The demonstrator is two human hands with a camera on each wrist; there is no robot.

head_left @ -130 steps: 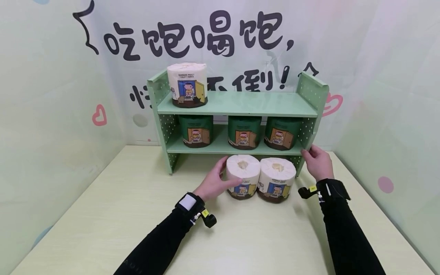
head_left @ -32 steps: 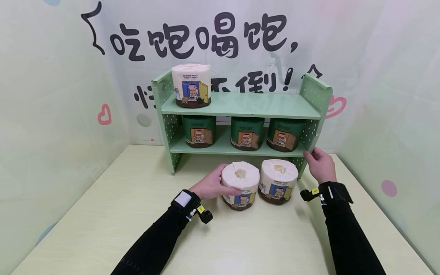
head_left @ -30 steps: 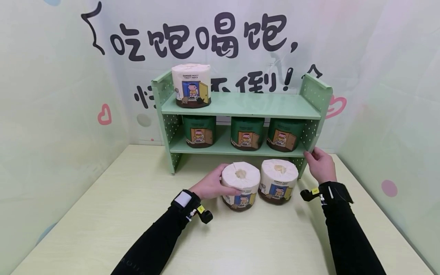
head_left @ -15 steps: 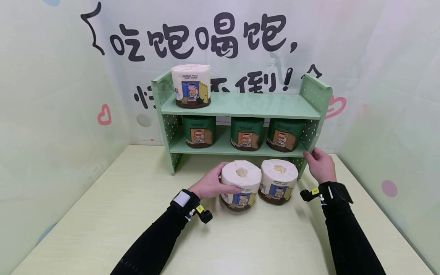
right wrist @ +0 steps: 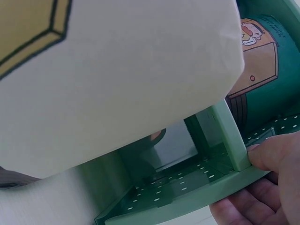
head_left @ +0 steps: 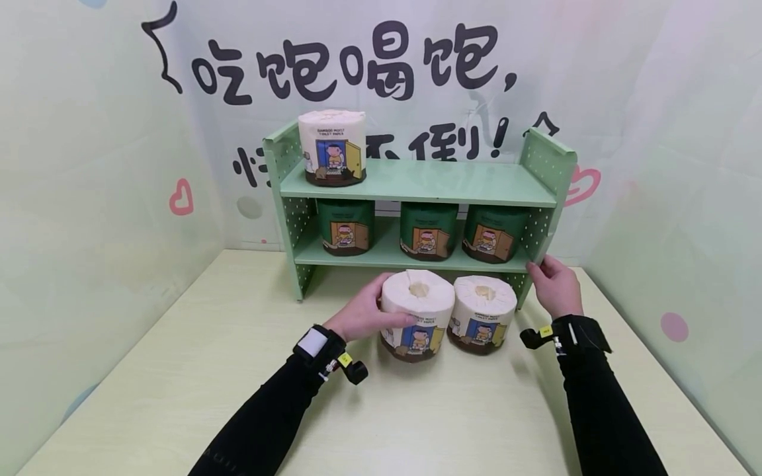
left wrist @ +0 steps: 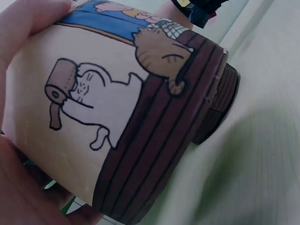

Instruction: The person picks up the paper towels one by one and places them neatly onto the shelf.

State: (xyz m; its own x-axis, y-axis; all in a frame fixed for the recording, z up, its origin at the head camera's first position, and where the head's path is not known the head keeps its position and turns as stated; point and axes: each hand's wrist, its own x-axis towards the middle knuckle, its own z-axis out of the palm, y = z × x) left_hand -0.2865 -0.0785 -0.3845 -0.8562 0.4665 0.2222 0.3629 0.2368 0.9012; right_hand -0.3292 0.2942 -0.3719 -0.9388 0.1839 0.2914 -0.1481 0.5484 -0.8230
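Observation:
My left hand [head_left: 366, 313] grips a white-wrapped toilet paper roll [head_left: 425, 334] from its left side, thumb across the front. The roll is upright in the head view, its brown base [left wrist: 154, 154] close over the table in the left wrist view. Right beside it stands a second white toilet paper roll [head_left: 483, 316]. At the right end of the green two-tier shelf [head_left: 417, 262], my right hand [head_left: 555, 287] holds the edge of the perforated side panel, thumb on one face and fingers beyond it in the right wrist view [right wrist: 267, 183].
One white roll [head_left: 332, 149] stands at the left of the shelf's upper board [head_left: 452, 182]. Three green toilet paper rolls [head_left: 346, 228] line the lower board. The pale table [head_left: 238, 344] meets printed walls at the back and sides.
My left hand has drawn its roll toward me, away from its spot against the second roll, and over the last half second raised it slightly. My right hand keeps its hold on the shelf.

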